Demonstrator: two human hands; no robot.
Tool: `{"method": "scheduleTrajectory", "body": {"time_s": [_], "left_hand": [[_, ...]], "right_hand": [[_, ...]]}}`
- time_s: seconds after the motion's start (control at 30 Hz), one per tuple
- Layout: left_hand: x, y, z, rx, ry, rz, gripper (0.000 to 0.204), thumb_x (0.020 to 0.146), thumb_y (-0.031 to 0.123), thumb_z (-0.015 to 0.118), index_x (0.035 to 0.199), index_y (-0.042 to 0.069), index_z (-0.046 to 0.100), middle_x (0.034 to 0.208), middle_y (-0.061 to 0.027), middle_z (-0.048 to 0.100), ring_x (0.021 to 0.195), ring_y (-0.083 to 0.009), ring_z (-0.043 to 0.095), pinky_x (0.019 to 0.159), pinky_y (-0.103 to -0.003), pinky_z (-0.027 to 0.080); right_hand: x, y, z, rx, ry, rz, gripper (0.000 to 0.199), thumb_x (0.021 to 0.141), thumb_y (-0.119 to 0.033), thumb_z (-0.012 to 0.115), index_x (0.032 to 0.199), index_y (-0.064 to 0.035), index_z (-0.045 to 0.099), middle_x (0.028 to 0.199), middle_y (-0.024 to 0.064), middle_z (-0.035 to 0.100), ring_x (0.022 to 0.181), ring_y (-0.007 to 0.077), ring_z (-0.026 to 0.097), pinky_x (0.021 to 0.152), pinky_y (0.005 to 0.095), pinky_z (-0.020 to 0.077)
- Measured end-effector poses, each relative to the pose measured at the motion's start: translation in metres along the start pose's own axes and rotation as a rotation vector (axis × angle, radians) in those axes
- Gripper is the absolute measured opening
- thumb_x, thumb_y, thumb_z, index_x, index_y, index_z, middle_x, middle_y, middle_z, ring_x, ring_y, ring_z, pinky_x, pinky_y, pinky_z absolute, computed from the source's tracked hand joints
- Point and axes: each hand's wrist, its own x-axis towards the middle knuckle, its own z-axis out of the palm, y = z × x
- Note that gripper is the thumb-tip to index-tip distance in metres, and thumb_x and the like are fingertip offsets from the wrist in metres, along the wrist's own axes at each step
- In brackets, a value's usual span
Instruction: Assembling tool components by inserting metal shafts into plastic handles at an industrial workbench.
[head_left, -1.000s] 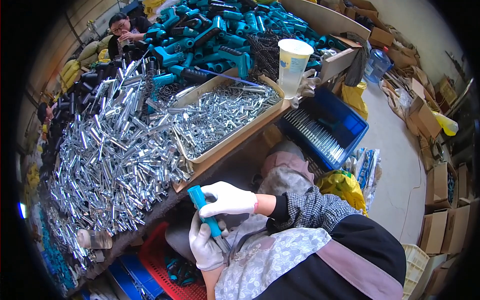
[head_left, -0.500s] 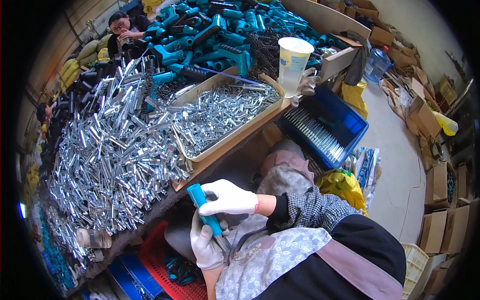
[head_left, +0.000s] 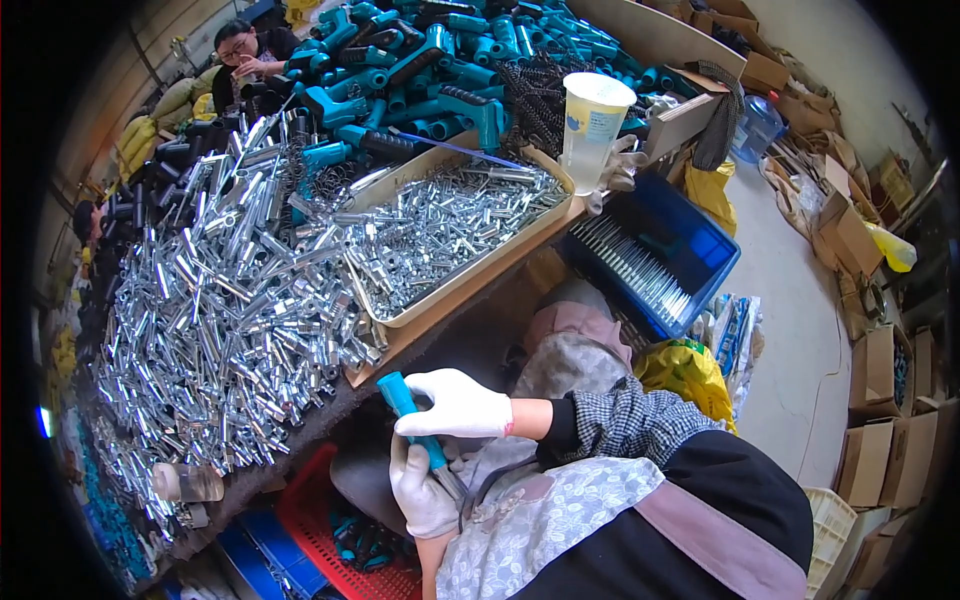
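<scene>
Over my lap, a teal cylindrical handle with a metal shaft at its lower end is held tilted. My right hand, in a white glove, is closed around the handle's middle from the right. My left hand, also gloved, grips lower down, near where the teal part meets the metal. The fingers partly hide that joint. Just beyond my hands, a large heap of shiny metal parts covers the bench. A shallow tray beside it is full of small metal pins and springs.
Teal tool bodies are piled at the back. A plastic cup stands at the tray's far right corner. A blue crate holds metal strips; a red basket sits below the bench. A co-worker sits far left.
My left hand has shifted slightly upward along the teal handle, its fingers closing more around it. The right hand keeps its grip; the handle has barely moved.
</scene>
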Motion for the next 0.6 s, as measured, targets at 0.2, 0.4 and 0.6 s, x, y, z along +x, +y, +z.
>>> {"method": "scheduleTrajectory", "body": {"time_s": [0.2, 0.4, 0.6], "left_hand": [[0.01, -0.004, -0.007, 0.451, 0.088, 0.281, 0.058, 0.094, 0.03, 0.064, 0.136, -0.004, 0.045, 0.097, -0.0091, 0.061, 0.077, -0.0182, 0.061, 0.065, -0.029, 0.051], [0.006, 0.01, -0.001, -0.137, -0.024, -0.074, 0.071, 0.088, 0.04, 0.072, 0.139, -0.001, 0.043, 0.092, -0.0075, 0.059, 0.066, -0.0158, 0.057, 0.053, -0.027, 0.046], [0.017, 0.002, -0.004, 0.44, 0.064, 0.24, 0.055, 0.09, 0.015, 0.061, 0.137, -0.01, 0.047, 0.115, -0.0128, 0.063, 0.096, -0.0176, 0.061, 0.084, -0.028, 0.049]], "right_hand": [[0.0, 0.005, 0.002, -0.095, 0.063, -0.042, 0.049, 0.083, -0.052, 0.07, 0.09, -0.0042, 0.062, 0.08, 0.0181, 0.064, 0.075, 0.0344, 0.064, 0.071, 0.0408, 0.0502], [0.008, -0.003, -0.013, 0.243, -0.15, -0.025, 0.037, 0.087, -0.036, 0.073, 0.101, -0.0023, 0.065, 0.081, 0.0036, 0.064, 0.068, 0.0085, 0.06, 0.061, 0.0265, 0.05], [0.008, -0.01, -0.018, -0.008, -0.085, -0.03, 0.043, 0.086, -0.033, 0.075, 0.114, -0.0011, 0.065, 0.101, 0.011, 0.07, 0.095, 0.0183, 0.067, 0.087, 0.0334, 0.0521]]}}
